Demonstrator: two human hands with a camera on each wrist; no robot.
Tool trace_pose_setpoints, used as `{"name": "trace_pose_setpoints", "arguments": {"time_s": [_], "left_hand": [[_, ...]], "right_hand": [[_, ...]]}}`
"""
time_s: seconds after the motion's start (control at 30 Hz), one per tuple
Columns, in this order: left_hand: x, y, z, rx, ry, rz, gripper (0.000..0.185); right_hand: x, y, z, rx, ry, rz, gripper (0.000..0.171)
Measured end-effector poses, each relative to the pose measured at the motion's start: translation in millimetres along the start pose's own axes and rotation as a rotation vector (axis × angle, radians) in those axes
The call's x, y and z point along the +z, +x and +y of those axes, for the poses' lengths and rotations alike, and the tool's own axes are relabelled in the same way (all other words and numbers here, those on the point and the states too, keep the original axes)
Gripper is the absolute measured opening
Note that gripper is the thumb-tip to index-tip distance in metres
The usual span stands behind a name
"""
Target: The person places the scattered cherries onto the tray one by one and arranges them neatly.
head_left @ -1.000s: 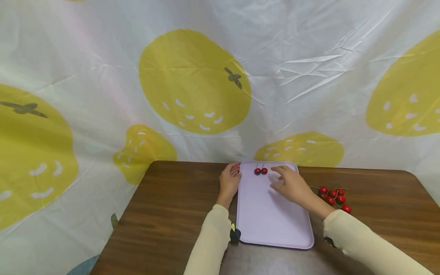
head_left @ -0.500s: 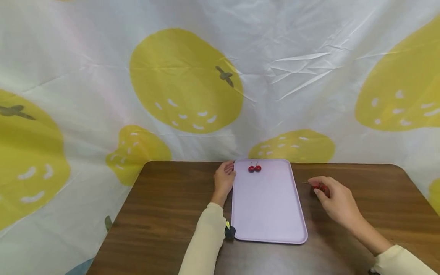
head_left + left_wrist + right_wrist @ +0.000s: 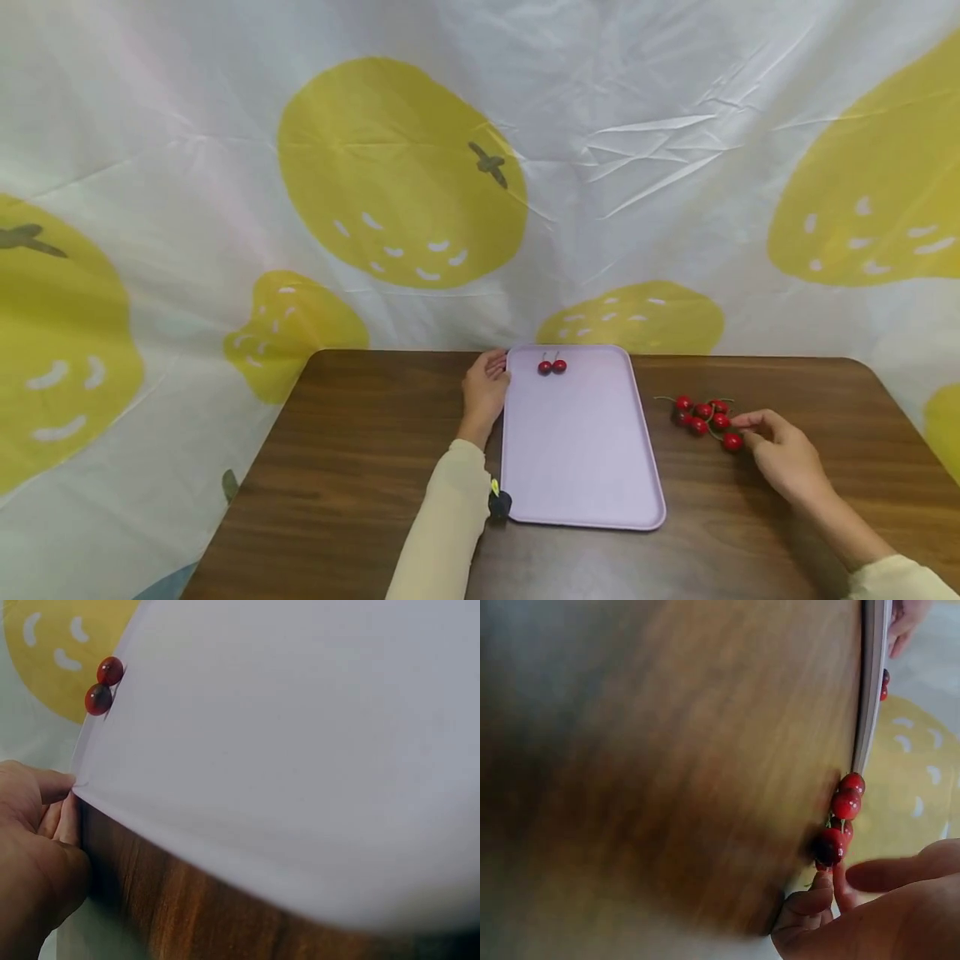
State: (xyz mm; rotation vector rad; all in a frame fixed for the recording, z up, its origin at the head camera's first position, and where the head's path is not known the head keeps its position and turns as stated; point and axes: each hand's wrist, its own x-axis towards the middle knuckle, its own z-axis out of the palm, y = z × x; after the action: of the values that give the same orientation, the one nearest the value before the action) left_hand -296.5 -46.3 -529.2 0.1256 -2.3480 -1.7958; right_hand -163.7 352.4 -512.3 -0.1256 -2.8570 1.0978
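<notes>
From the head camera, a brown table (image 3: 360,467) is seen in front of a white cloth (image 3: 225,125) with big yellow fruit shapes printed on it. A pale purple tray (image 3: 577,450) is laid flat in the middle of the table. Two red cherries (image 3: 552,366) are placed side by side at the far end of the tray. The left hand (image 3: 483,393) is rested against the tray's far left edge, fingers loosely bent, nothing gripped. To the right of the tray, a bunch of red cherries (image 3: 703,413) is spread on the bare wood, well apart from the tray. The right hand (image 3: 783,457) is stretched to that bunch — its fingertips are set on the nearest cherry, though a real pinch cannot be told.

At the left wrist, the tray (image 3: 300,750) is shown close up, with the two cherries (image 3: 103,685) near its rim. The left hand (image 3: 34,847) is pressed to the tray's corner.

At the right wrist, the picture is blurred. The bunch (image 3: 838,821) is seen at the fingertips of the right hand (image 3: 877,907), whose fingers are held a little apart.
</notes>
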Motion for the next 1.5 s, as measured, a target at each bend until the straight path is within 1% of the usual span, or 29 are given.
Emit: {"name": "trace_pose_setpoints", "arguments": {"time_s": [0.1,0.27,0.47,0.63,0.73,0.87,0.97,1.07,1.2,1.3,1.43,1.5], "left_hand": [[-0.3,-0.3,0.2,-0.005,-0.008,-0.005,0.038],[-0.3,-0.4,-1.3,-0.004,-0.006,0.006,0.038],[-0.4,-3.8,-4.3,-0.035,0.004,-0.007,0.038],[-1.3,-5.8,-5.5,-0.038,-0.001,-0.005,0.038],[-2.4,-5.3,-6.6,-0.025,0.0,0.006,0.037],[-4.5,-4.8,-7.0,-0.012,0.008,0.018,0.037],[-6.6,-4.8,-6.6,-0.022,0.01,0.022,0.037],[-8.0,-4.8,-6.9,-0.035,0.01,0.022,0.037],[-6.9,-5.0,-6.1,-0.024,-0.001,0.022,0.037],[-4.9,-5.5,-2.3,-0.01,-0.014,0.017,0.036],[-1.6,-3.6,2.0,-0.007,-0.014,0.013,0.036],[-0.2,-1.6,2.6,-0.011,-0.013,0.011,0.036]], "right_hand": [[0,-2,4,-0.006,-0.002,-0.004,0.029],[0,-5,5,-0.022,0.018,-0.028,0.028],[0,-10,5,-0.014,0.019,-0.06,0.032],[1,-13,4,-0.016,0.012,-0.064,0.034],[2,-14,4,-0.014,0.02,-0.07,0.034],[4,-16,2,-0.018,0.138,-0.097,0.036],[6,-17,-3,-0.026,0.272,-0.125,0.036],[8,-16,-15,-0.042,0.359,-0.142,0.037],[15,-11,-36,-0.085,0.415,-0.121,0.036],[24,-4,-53,-0.116,0.445,-0.093,0.033],[43,16,-69,-0.132,0.489,-0.075,0.033],[52,28,-76,-0.129,0.492,-0.07,0.033]]}}
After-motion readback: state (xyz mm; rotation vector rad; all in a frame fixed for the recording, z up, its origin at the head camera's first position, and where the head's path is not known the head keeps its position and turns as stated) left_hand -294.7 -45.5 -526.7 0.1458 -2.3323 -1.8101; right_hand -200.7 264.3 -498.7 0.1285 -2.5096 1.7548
